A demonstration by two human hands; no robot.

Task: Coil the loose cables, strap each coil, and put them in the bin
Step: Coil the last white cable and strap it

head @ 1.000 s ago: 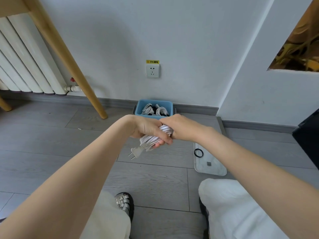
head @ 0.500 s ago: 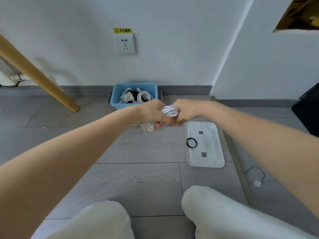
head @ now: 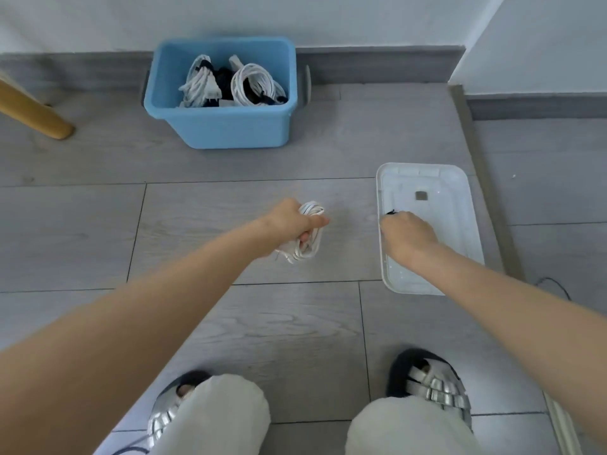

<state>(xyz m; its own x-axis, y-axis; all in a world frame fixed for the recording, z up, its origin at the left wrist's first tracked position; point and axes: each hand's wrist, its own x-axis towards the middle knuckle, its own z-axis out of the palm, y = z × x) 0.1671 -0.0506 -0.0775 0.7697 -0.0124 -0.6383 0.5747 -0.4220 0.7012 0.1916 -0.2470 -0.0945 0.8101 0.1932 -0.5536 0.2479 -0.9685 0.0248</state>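
My left hand grips a coiled white cable above the grey floor, its loops hanging below my fist. My right hand is down on the white tray lid to the right, fingers curled over a black band of which only a small bit shows at the fingertips. The blue bin stands against the wall ahead, holding several coiled white cables with dark straps.
A wooden table leg slants down at the far left. A small grey square lies on the tray lid. A thin dark wire lies on the floor at right. My feet in silver sandals are below.
My hands have separated: the right let go of the coil and dropped to the tray lid over the black band. The left keeps the coil. The view tilted down towards the floor.
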